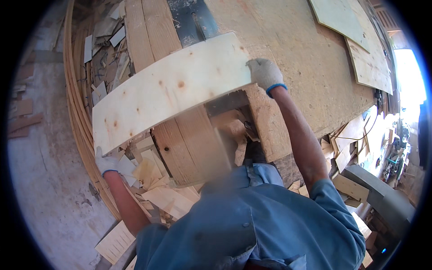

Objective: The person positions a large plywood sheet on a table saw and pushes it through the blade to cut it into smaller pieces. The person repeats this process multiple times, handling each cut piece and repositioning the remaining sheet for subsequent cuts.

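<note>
One long, pale, knotty wooden board (171, 87) crosses two brown timber planks (175, 157).
My white-gloved left hand (106, 163) pinches its near-left corner; my beige-gloved right hand (266, 73) clasps its right end. A slackened left pinch could drop that overhanging end toward countless pale wood offcuts (170, 200).

- Knotty pale board (173, 85) spans the wooden desk (315, 72) diagonally.
- Gloved left hand (105, 163) grips its lower left corner.
- Gloved right hand (266, 74) grips its right end.
- Plywood sheets (344, 22) lie at upper right.
- Wood offcuts (173, 201) litter the space below the board.
</note>
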### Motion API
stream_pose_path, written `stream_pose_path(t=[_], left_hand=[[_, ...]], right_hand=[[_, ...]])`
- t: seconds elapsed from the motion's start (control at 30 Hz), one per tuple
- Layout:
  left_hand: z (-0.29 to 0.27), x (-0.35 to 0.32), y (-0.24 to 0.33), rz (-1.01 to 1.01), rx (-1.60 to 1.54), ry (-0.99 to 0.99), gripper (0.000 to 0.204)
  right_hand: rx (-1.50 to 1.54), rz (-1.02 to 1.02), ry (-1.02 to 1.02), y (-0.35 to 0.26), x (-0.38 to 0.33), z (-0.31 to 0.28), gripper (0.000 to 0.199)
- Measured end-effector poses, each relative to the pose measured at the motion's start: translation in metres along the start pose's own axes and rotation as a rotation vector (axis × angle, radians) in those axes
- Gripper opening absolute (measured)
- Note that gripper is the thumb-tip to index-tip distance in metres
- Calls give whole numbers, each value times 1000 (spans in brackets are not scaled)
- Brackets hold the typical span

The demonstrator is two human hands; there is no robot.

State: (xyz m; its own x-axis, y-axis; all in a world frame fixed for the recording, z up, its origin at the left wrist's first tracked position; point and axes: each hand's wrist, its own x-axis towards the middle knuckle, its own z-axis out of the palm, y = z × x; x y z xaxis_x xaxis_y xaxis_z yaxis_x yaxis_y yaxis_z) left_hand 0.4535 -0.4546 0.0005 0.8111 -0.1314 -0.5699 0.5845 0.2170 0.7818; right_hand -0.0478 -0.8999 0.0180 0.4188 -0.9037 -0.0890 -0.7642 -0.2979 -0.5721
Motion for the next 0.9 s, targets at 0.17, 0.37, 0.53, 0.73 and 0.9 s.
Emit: stream_pose_path(t=[0.17,0.37,0.53,0.73,0.9], left_hand=[[31,-25,29,59,-70,84,43],[-36,-37,-5,15,-68,7,47],[-96,-66,-52,-36,-94,91,46],[-114,-100,-82,-15,-19,79,46],[-123,-139,-100,-27,-36,-17,46]], right_hand=[[344,58,-16,-4,11,-17,38],[327,-51,89,19,-43,-10,34],[554,240,76,-4,-119,-39,36],[682,255,-2,-7,-151,-85,39],[890,281,-13,45,-124,-93,39]])
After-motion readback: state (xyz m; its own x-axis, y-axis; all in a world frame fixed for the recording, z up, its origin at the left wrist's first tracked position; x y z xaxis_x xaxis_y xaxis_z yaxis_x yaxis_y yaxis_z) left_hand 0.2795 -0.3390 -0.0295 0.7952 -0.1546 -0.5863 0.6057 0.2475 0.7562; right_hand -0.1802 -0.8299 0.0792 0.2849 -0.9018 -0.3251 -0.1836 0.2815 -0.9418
